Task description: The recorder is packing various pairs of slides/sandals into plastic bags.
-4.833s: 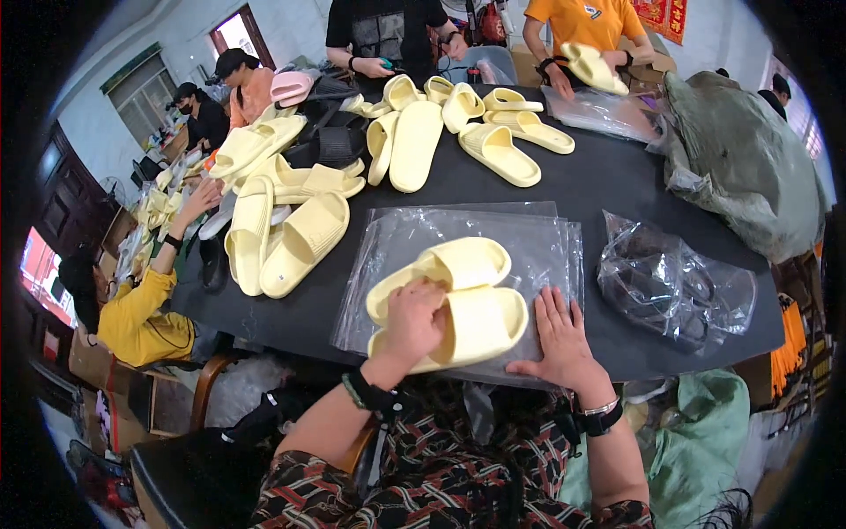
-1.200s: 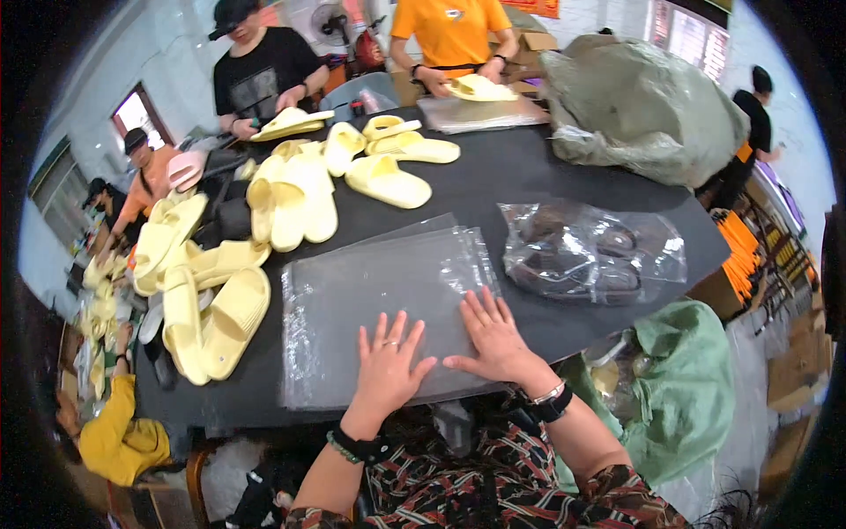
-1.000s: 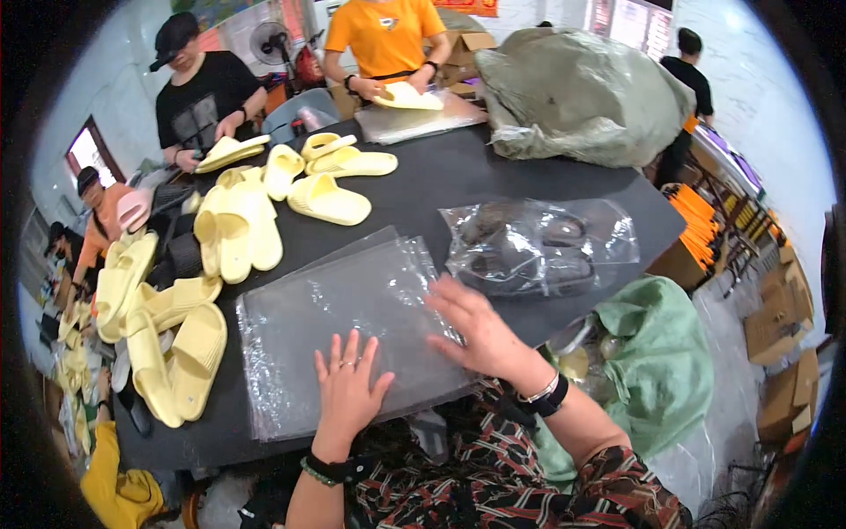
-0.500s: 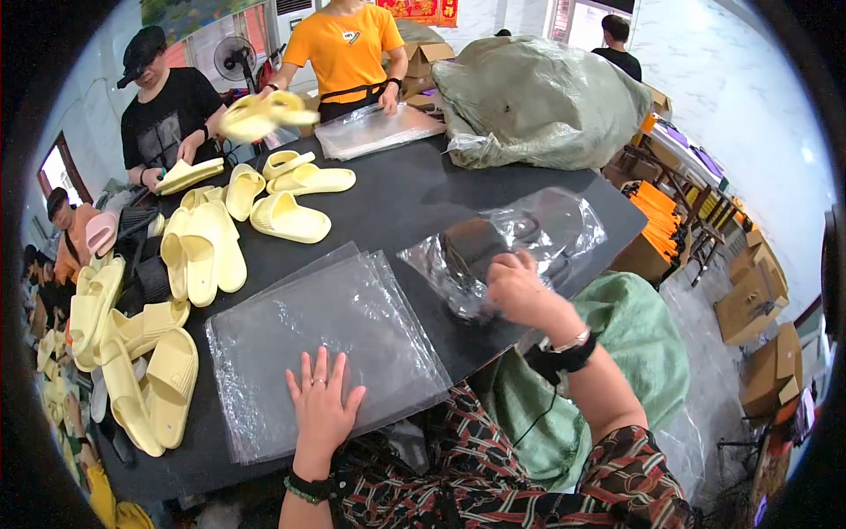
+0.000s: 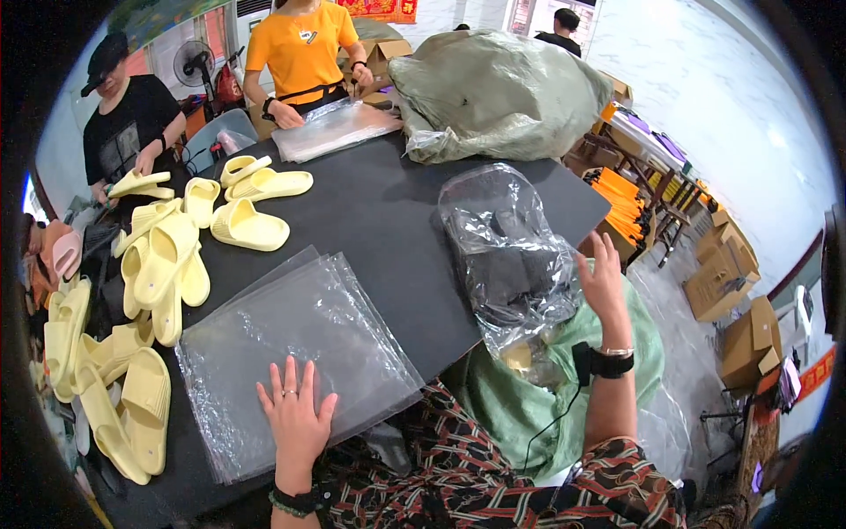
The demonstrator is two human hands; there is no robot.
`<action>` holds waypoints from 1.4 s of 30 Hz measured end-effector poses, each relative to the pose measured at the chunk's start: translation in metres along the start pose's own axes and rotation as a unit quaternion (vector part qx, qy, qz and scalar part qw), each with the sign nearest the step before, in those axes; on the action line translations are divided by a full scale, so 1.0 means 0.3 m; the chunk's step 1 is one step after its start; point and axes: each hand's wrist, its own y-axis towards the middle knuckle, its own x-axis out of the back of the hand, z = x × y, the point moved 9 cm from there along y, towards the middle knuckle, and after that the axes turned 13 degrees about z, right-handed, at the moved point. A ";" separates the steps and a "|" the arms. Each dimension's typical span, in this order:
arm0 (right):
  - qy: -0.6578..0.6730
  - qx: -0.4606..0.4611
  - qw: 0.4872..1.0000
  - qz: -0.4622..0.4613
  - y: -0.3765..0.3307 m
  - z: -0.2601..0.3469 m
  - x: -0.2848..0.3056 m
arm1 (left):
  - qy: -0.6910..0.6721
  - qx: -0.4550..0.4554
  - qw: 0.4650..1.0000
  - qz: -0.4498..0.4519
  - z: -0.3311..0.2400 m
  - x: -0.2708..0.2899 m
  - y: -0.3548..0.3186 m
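My left hand (image 5: 298, 414) lies flat, fingers spread, on a stack of clear plastic bags (image 5: 264, 339) at the near side of the black table. To the right, my right hand (image 5: 603, 278) is raised with its fingers stretched and nothing in them. Right beside it, at the table's right edge, is a clear bag with a pair of dark slippers (image 5: 515, 269) inside. I cannot tell whether my fingertips touch its film. The bag's near end hangs over a green woven sack (image 5: 529, 423), where more clear-wrapped contents (image 5: 529, 361) show.
Several pale yellow slippers (image 5: 167, 264) cover the table's left side. Across the table, a person in orange (image 5: 304, 48) handles another stack of clear bags (image 5: 335, 132); a person in black (image 5: 128, 123) holds a yellow slipper. A large grey-green sack (image 5: 502, 97) occupies the far corner. Cardboard boxes (image 5: 723, 269) stand right.
My right hand has let go of the bagged dark slippers, which now lie turned along the table's right edge. The person in orange has put down the yellow slippers. My left hand stays on the stack.
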 end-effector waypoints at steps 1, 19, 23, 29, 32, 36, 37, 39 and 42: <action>0.046 0.023 0.998 -0.046 -0.024 0.017 -0.020 | 0.002 0.000 1.000 0.003 -0.003 -0.002 0.003; -0.179 0.203 0.932 0.243 0.210 0.433 -0.242 | 0.008 0.007 1.000 0.011 -0.004 0.003 0.000; -0.149 0.249 0.929 0.231 0.203 0.495 -0.188 | -0.002 0.014 1.000 0.002 0.005 0.012 -0.006; -0.077 0.414 0.894 0.151 0.092 0.834 0.095 | -0.035 -0.001 0.999 -0.010 0.023 0.017 -0.010; -0.075 0.541 0.831 0.105 -0.015 1.082 0.169 | -0.231 0.002 0.972 -0.054 0.098 0.043 -0.031; -0.096 0.665 0.738 0.062 -0.178 1.324 0.176 | -0.327 0.061 0.905 -0.264 0.203 0.175 -0.124; -0.092 0.696 0.712 0.030 -0.211 1.364 0.148 | -0.372 0.118 0.866 -0.313 0.269 0.193 -0.175; -0.079 0.736 0.673 0.007 -0.290 1.434 0.094 | -0.407 0.184 0.818 -0.364 0.364 0.232 -0.257; -0.090 0.723 0.684 0.024 -0.345 1.469 -0.037 | -0.512 0.166 0.674 -0.506 0.511 0.279 -0.404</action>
